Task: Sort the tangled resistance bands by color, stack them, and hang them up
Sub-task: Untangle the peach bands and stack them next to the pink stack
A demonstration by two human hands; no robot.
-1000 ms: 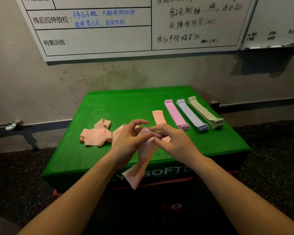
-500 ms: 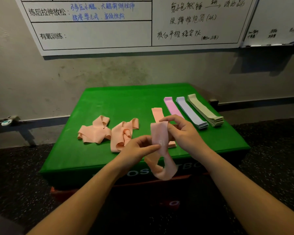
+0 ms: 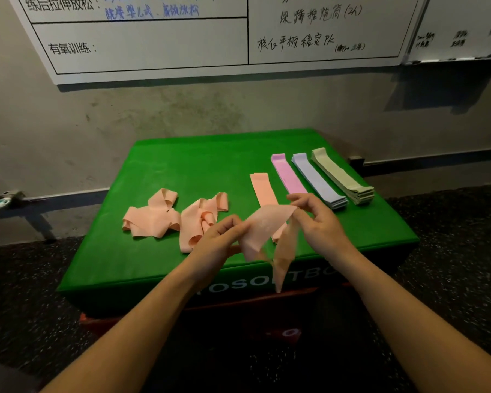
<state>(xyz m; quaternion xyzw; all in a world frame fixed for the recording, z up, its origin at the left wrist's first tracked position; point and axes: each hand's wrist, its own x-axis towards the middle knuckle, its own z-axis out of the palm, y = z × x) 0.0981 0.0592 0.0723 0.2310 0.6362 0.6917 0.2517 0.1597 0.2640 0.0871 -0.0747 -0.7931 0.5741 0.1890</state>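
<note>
While both hands worked above the green box [image 3: 165, 165] | left hand [image 3: 219, 239] and right hand [image 3: 321, 222] each pinched an end of a peach band [image 3: 262, 231], box's 6 o'clock edge | band looked light, limp, stretchy | best taken by flat ends.

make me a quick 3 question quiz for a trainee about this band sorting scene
1. True or false: both hands grip one peach band above the green box.
2. Which flat stack lies farthest to the person's right? A pink stack B lilac stack C olive stack
3. How many tangled peach clumps lie left of the left hand?

Key
1. True: the left hand pinches one end, the right hand the other.
2. C
3. Two: the left clump and the near clump.
</note>
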